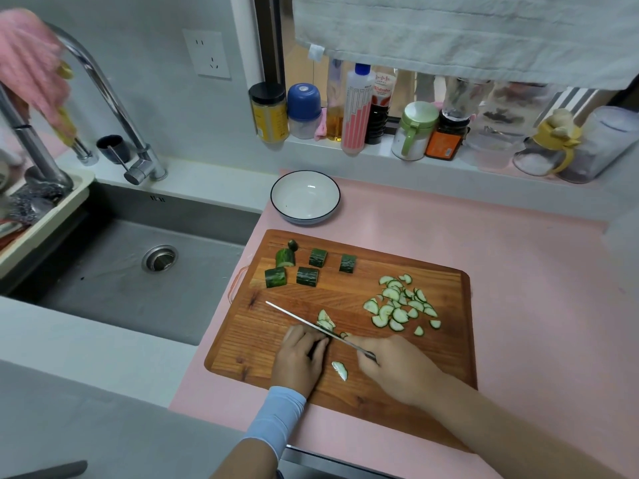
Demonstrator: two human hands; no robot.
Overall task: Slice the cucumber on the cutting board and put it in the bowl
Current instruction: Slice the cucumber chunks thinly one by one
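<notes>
Bare board [345, 295] toward bowl [323, 190] (chunks [317, 257] left)

Steel sink [114, 285] left of the counter [86, 361], round drain [159, 258] in its floor. Curved chrome faucet [103, 84] behind it, dark cup [112, 148] near the faucet base. Cream tray [52, 216] sits at the sink's left edge. White socket [206, 54] on the wall. Windowsill row: yellow jar [269, 114], blue-lidded tub [304, 110], blue-capped white bottle [358, 108], green-lidded jar [415, 131]. Pale towel [466, 32] hangs above. Pink mat [518, 257] covers the counter's right part.
</notes>
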